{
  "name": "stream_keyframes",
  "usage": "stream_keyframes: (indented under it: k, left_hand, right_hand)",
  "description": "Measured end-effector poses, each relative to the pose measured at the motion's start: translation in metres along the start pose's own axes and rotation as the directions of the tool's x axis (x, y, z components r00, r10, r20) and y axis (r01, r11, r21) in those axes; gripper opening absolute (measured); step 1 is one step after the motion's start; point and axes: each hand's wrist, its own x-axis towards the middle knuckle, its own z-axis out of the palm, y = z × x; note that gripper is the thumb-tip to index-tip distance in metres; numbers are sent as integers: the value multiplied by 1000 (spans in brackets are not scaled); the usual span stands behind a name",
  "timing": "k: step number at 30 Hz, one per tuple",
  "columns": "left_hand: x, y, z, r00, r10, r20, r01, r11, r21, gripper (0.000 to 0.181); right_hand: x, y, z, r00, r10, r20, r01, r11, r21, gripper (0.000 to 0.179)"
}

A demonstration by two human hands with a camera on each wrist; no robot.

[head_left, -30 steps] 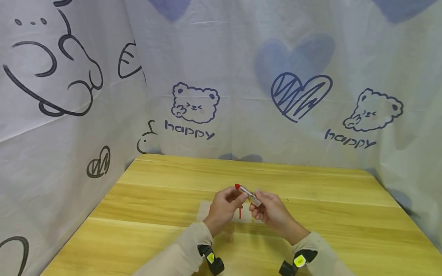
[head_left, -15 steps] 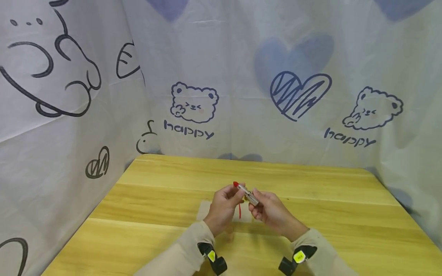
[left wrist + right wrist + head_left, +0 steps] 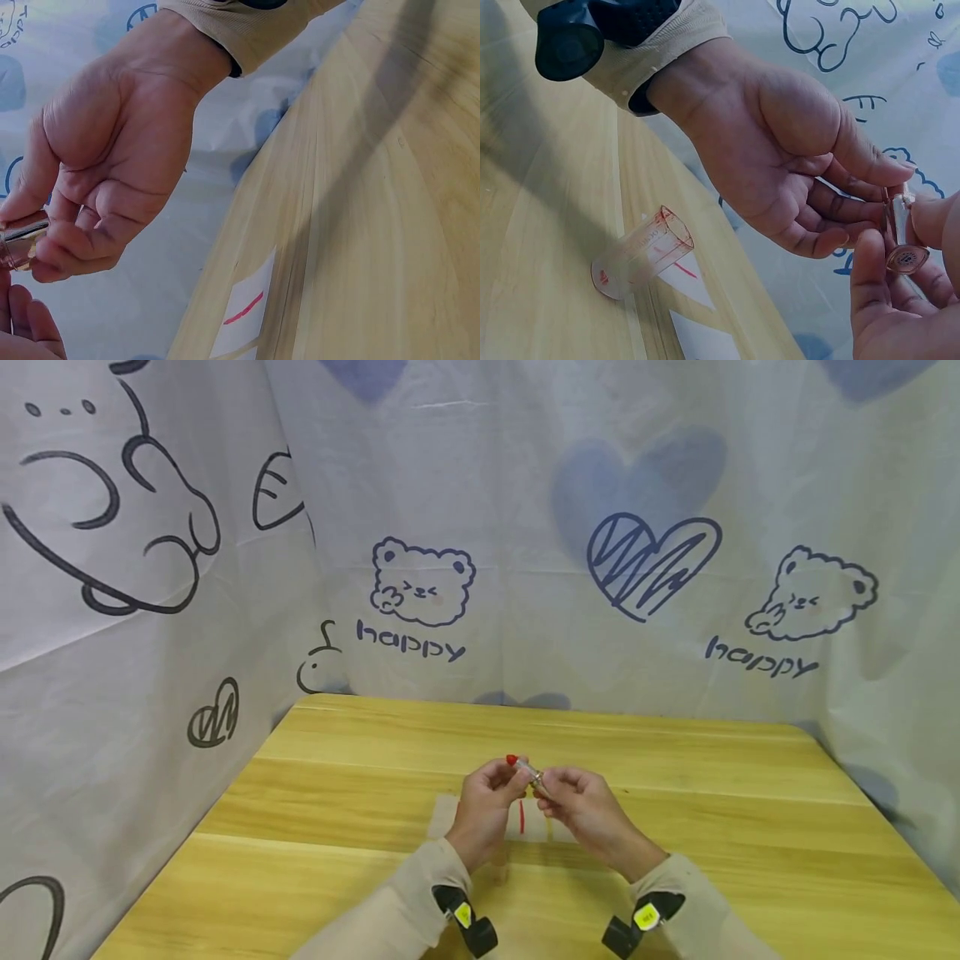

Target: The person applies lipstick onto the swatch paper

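Both hands hold a lipstick [image 3: 529,770] above the middle of the table, its red tip pointing up and to the left. The left hand [image 3: 483,810] pinches the metallic tube near the tip. At the lower end, the right hand [image 3: 588,814] grips the base between thumb and fingers, hiding most of it in the head view. The stamped bottom of the lipstick [image 3: 907,259] shows in the right wrist view, between fingers of both hands. In the left wrist view its shiny base [image 3: 24,238] is at the left edge.
Below the hands, pale paper pieces [image 3: 442,818] with red strokes lie on the wooden table [image 3: 337,793]. A clear cylinder [image 3: 645,253] with a reddish rim stands beside them. Printed cloth [image 3: 525,510] hangs behind and to the left of the table.
The right hand has shifted left along the lipstick and now covers more of its base. The lipstick has moved slightly left; the left hand is nearly still.
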Motion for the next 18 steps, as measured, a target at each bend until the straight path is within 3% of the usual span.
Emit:
stream_keyframes:
  k: [5,10,14,18]
  left_hand:
    - [0,0,0,1000,-9,-23,9,1000,-11,21]
    - [0,0,2,999,-13,-33,12,999,-40,18]
    - [0,0,3,999,-12,-31,11,999,-48,23]
    - [0,2,4,1000,7,-18,-8,999,-52,23]
  right_hand:
    - [1,2,1,993,-90,-70,82,990,-119,14]
    - [3,4,1,981,-158,-112,139,976,-166,18]
    - [3,4,2,978,-179,-104,160,973,-165,16]
    - [2,2,2,991,-134,-21,133,990,-53,16]
